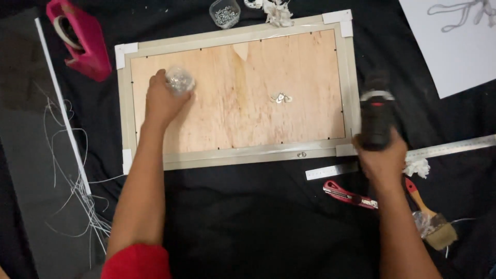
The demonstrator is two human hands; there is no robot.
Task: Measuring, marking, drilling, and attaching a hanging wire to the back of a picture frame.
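Two hands busy: left hand [161, 101] grips a small clear, maybe plastic, tub [180, 80] on the plywood-backed grey frame [235, 155], right hand [381, 157] wraps a black power drill [376, 116] beside it.

A small clear bag [180, 80] of shiny bits sits under the fingers of the left hand [161, 101], on the wooden back of the frame [243, 98]. A clear plastic cup [225, 12] of small metal screws stands just above the frame's top edge. A crumpled clear wrapper [422, 221] lies by the brush [431, 217] at lower right. No labels, signs or screens show.
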